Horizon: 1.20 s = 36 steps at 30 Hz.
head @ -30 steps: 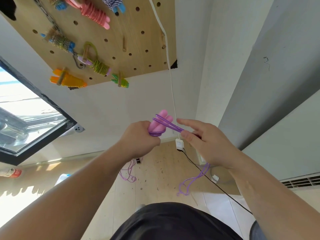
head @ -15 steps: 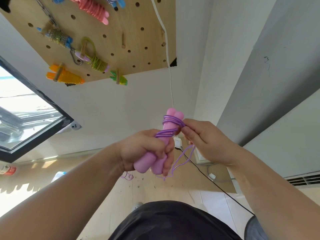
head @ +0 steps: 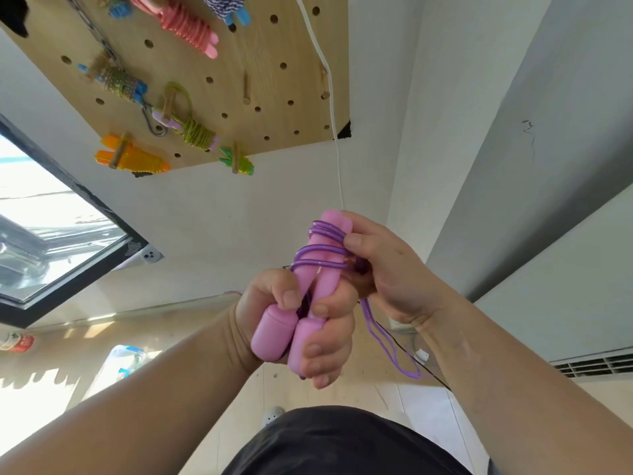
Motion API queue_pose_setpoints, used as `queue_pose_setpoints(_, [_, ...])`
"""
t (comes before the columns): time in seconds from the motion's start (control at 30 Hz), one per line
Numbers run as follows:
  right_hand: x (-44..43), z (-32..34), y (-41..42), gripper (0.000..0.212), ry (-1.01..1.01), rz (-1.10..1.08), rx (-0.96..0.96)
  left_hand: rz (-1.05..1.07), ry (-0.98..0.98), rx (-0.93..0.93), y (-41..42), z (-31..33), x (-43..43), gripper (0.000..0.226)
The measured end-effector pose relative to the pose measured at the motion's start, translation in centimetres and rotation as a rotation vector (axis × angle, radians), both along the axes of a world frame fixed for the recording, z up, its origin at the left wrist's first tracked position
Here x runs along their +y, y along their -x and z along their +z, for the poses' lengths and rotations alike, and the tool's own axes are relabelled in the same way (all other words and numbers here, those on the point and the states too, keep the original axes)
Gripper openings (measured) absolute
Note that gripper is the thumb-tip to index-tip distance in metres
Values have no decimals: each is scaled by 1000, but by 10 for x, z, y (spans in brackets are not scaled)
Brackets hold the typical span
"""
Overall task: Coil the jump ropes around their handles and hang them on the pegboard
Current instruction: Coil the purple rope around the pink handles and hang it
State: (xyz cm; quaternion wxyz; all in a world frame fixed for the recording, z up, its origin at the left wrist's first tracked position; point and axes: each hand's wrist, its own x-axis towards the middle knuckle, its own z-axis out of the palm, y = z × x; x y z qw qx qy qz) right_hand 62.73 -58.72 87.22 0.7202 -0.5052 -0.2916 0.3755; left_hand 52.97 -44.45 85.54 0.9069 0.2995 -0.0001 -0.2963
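Two pink jump-rope handles [head: 317,286] stand side by side in front of me, gripped low down by my left hand [head: 308,323]. Purple rope [head: 322,250] circles their upper half in several turns. My right hand [head: 387,272] pinches the rope against the handles' right side, thumb near the top. A loose purple tail [head: 387,347] hangs below that hand toward the floor. The wooden pegboard [head: 239,56] is up on the wall at the upper left, with several coiled ropes hanging on its pegs, among them a pink one [head: 186,27] and an orange one [head: 132,157].
Bare wooden pegs [head: 246,88] stick out at the pegboard's right side. A white cord [head: 334,114] runs down the wall past the board. A dark-framed window [head: 58,241] is at the left. A grey wall panel and a floor vent [head: 592,365] lie to the right.
The handles have tilted upright and come nearer, more purple turns lie around them, and the loose tail is shorter. My right hand has moved in against the handles.
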Motion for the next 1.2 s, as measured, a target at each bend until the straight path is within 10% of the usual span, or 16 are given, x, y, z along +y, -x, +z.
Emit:
queue_pose_setpoints(0.3, [11, 8, -7, 9, 4, -60, -52, -36, 39, -99, -8, 12, -11, 15])
queue_pose_setpoints(0.47, [15, 8, -6, 46, -10, -76, -78, -57, 7, -106, -9, 15, -5, 18])
queue_pose_setpoints(0.6, [14, 0, -8, 23, -2, -124, -50, -50, -99, -153, -9, 5, 6, 33])
queue_pose_setpoints(1.0, [19, -29, -7, 15, 187, -467, -144, 446, -1861, -243, 4, 16, -11, 89])
queue_pose_setpoints(1.2, [19, -23, 0, 19, 212, -409, -146, 508, -1829, -250, -12, 5, -4, 33])
